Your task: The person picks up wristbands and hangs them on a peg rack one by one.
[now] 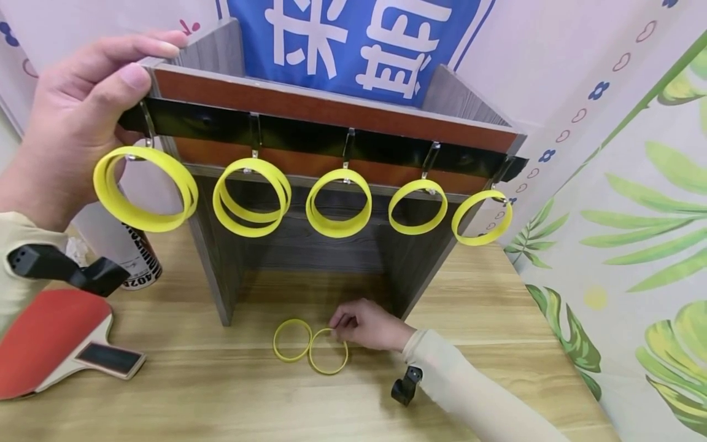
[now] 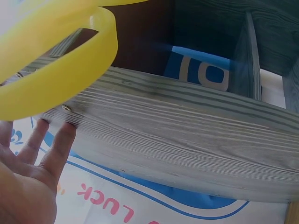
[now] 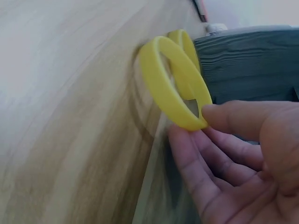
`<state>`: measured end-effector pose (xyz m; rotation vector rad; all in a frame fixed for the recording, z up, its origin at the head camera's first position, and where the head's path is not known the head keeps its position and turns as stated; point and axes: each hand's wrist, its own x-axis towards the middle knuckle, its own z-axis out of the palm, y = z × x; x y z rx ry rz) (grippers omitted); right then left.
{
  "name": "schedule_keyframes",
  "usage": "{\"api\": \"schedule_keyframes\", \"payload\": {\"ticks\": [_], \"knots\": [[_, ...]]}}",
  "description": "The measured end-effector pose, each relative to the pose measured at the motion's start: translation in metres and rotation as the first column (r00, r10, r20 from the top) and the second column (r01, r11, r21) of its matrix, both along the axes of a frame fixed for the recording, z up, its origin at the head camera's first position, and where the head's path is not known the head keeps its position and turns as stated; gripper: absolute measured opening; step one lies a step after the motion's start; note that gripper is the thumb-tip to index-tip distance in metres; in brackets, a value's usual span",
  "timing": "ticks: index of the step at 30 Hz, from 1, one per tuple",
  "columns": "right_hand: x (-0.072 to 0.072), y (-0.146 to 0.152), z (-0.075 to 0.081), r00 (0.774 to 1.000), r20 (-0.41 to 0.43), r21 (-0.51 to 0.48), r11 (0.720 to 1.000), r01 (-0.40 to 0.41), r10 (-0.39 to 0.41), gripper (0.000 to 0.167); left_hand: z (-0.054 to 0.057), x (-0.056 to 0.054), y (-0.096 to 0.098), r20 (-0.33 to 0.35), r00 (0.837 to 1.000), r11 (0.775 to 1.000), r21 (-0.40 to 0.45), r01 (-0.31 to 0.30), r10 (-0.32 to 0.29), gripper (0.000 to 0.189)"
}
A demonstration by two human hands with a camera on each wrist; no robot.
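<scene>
My left hand (image 1: 83, 116) holds the upper left corner of a grey wooden stand (image 1: 218, 270), thumb at the front. In the left wrist view its fingertips rest on the stand's side board (image 2: 163, 126). Down at the table, my right hand (image 1: 372, 325) pinches the edge of a yellow ring (image 3: 161, 91) between thumb and fingers, and the ring is tilted up. A second yellow ring (image 1: 274, 341) lies right beside it. Across the stand's front, yellow rings (image 1: 145, 222) hang from metal hooks on a black strip (image 1: 304, 132); some hooks carry more than one.
A red table tennis bat (image 1: 55, 337) lies on the wooden table (image 1: 221, 399) at the left. Behind it stands a white can (image 1: 140, 264) with black lettering. A blue banner (image 1: 353, 49) hangs behind the stand, and a leaf-patterned wall covering (image 1: 652, 215) borders the right side.
</scene>
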<state>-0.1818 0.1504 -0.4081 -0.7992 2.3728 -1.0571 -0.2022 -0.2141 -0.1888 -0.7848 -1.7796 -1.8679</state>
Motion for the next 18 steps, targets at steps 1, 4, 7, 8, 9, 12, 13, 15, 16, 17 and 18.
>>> {"api": "schedule_keyframes", "payload": {"ticks": [1, 4, 7, 8, 9, 12, 13, 15, 16, 17, 18], "knots": [[-0.0004, 0.0004, -0.0006, 1.000, 0.025, -0.012, 1.000, 0.002, -0.002, 0.013, -0.0004, -0.0005, -0.0005, 0.003, 1.000, 1.000, 0.003, 0.001, -0.001, 0.034], [-0.0021, 0.0025, -0.0026, 0.995, 0.104, -0.047, 0.999, 0.011, -0.006, 0.017, -0.0016, -0.0026, -0.0037, 0.021, 1.000, 1.000, 0.003, 0.019, -0.019, 0.033], [-0.0037, 0.0049, -0.0040, 0.983, 0.186, -0.077, 0.997, 0.024, -0.009, 0.020, -0.0024, -0.0037, -0.0049, 0.027, 0.999, 1.000, 0.001, 0.027, -0.027, 0.033], [-0.0042, 0.0056, -0.0042, 0.977, 0.214, -0.086, 0.996, 0.029, -0.010, 0.021, -0.0025, -0.0038, -0.0050, 0.025, 0.999, 1.000, 0.001, 0.029, -0.029, 0.033], [-0.0046, 0.0062, -0.0044, 0.971, 0.240, -0.095, 0.995, 0.033, -0.009, 0.022, -0.0025, -0.0039, -0.0050, 0.025, 0.999, 0.999, 0.002, 0.033, -0.033, 0.033], [-0.0053, 0.0075, -0.0050, 0.953, 0.304, -0.119, 0.992, 0.045, -0.007, 0.023, -0.0026, -0.0037, -0.0048, 0.026, 0.999, 0.999, 0.004, 0.039, -0.039, 0.033], [-0.0053, 0.0077, -0.0050, 0.947, 0.321, -0.123, 0.991, 0.052, -0.010, 0.024, -0.0027, -0.0037, -0.0049, 0.027, 0.999, 0.999, 0.006, 0.042, -0.042, 0.033], [-0.0052, 0.0086, -0.0052, 0.941, 0.338, -0.128, 0.990, 0.057, -0.011, 0.024, -0.0029, -0.0036, -0.0050, 0.028, 0.999, 0.999, 0.008, 0.042, -0.042, 0.033], [-0.0050, 0.0089, -0.0051, 0.939, 0.345, -0.132, 0.989, 0.061, -0.012, 0.025, -0.0029, -0.0036, -0.0050, 0.029, 0.999, 0.999, 0.007, 0.039, -0.039, 0.033], [-0.0046, 0.0096, -0.0050, 0.937, 0.349, -0.135, 0.989, 0.064, -0.013, 0.025, -0.0030, -0.0037, -0.0051, 0.029, 0.999, 0.999, 0.008, 0.038, -0.038, 0.033], [-0.0039, 0.0101, -0.0044, 0.937, 0.350, -0.137, 0.988, 0.067, -0.015, 0.026, -0.0031, -0.0037, -0.0051, 0.029, 0.999, 0.999, 0.009, 0.036, -0.036, 0.033]]}}
